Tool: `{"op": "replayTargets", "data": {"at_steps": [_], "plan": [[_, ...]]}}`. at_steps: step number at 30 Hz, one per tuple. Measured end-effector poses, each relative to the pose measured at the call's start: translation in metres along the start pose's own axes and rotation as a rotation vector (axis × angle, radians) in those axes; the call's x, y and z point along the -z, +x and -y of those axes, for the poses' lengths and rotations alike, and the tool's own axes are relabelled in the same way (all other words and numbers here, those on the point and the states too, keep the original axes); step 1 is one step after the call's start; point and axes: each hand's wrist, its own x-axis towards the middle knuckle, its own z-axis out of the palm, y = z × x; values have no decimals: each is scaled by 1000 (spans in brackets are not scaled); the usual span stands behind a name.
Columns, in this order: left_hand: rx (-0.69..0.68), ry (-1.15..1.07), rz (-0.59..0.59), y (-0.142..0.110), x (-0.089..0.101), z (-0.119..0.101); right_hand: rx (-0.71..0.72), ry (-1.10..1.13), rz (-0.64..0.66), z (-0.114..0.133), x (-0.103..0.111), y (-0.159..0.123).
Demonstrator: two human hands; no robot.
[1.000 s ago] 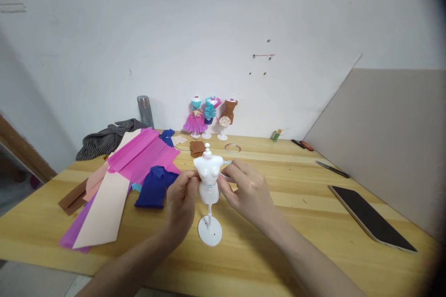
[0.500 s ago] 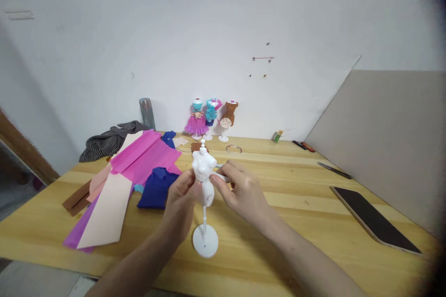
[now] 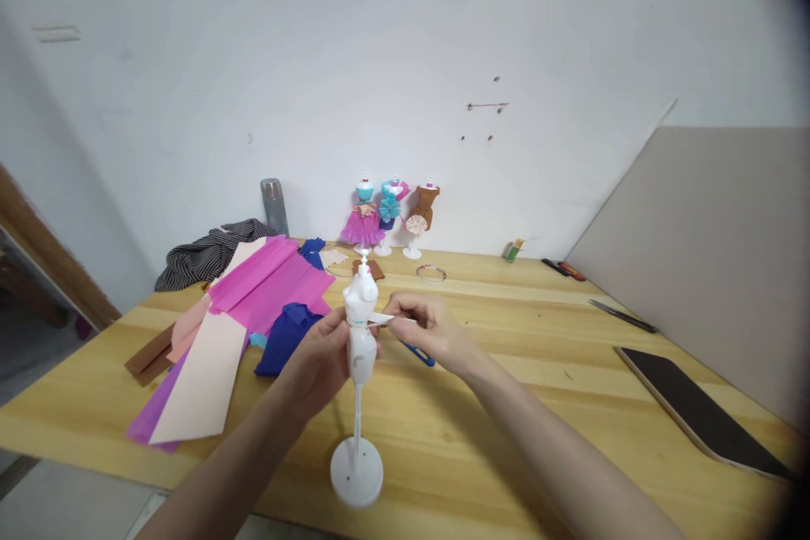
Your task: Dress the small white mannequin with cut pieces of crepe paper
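Observation:
A small white mannequin bust (image 3: 360,312) on a thin stand with a round base (image 3: 357,472) is held up over the wooden table (image 3: 481,430). My left hand (image 3: 320,359) is closed round its waist from the left. My right hand (image 3: 421,331) pinches a thin white strip (image 3: 380,319) that runs to the bust's waist. A blue pen-like tool (image 3: 418,354) shows under my right hand. The bust is turned side-on to me.
Pink, peach and brown paper sheets (image 3: 253,295) and a blue folded piece (image 3: 284,337) lie to the left. Three dressed mannequins (image 3: 389,215) stand by the wall, next to a grey flask (image 3: 273,204). A tablet (image 3: 702,409) and scissors (image 3: 620,315) lie on the right.
The bust has been turned from facing me to side-on and tilted, its base swinging nearer to me. My right hand has drawn the white strip out to the right.

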Motion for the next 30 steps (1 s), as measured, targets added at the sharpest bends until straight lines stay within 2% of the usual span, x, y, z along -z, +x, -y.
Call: {"op": "replayTargets", "data": {"at_steps": [2,7,10,13,18,22,25,27,29,30], "plan": [[4,-21,8,1,4,-2,35,-32,54,3,4,2],[34,-25,63,-1,9,-1,89,-273,5,10,6,9],[31,-23,83,-3,10,2,116,-329,18,7,3,14],[22,-30,59,-5,11,4,65,-217,30,-3,0,19],[16,-29,29,-6,11,4,-87,152,64,-28,-3,24],[-1,-111,-72,-4,8,6,-45,261,12,-45,-6,26],[-51,-172,-111,0,5,5,29,333,-74,-56,-5,27],[-79,-207,-106,2,5,3,53,256,-196,-65,-1,25],[-91,-230,-95,3,6,2,-10,-10,-309,-76,3,18],[-94,-236,-88,3,6,2,-81,-204,-322,-82,5,12]]}}
